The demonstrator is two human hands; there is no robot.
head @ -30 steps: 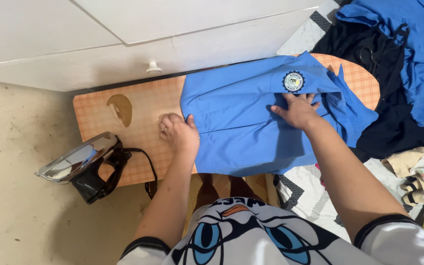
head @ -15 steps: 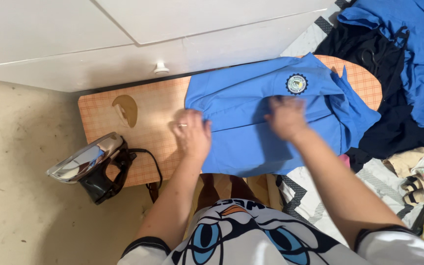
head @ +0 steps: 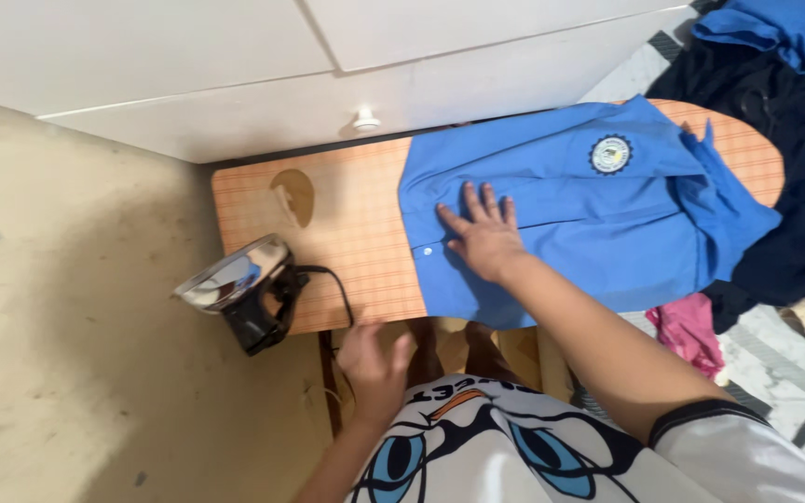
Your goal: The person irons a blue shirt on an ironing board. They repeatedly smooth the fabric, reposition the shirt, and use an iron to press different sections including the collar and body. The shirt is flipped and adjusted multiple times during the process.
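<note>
Right hand point(head: 484, 240) flat, fingers spread, palm pressing on blue shirt point(head: 589, 210) near its buttoned edge. Left hand point(head: 375, 361) loosely open, blurred, holding nothing, below ironing board point(head: 347, 214) edge, close to body. Versus half a second ago: left hand off the shirt and pulled back; right hand shifted left toward the shirt's edge. Shirt spread over board's right half, under right hand. Iron point(head: 244, 289) standing on board's left corner, cord trailing, near left hand.

right hand point(head: 484, 244) flat, fingers spread, left hand point(head: 375, 361) lowered
</note>
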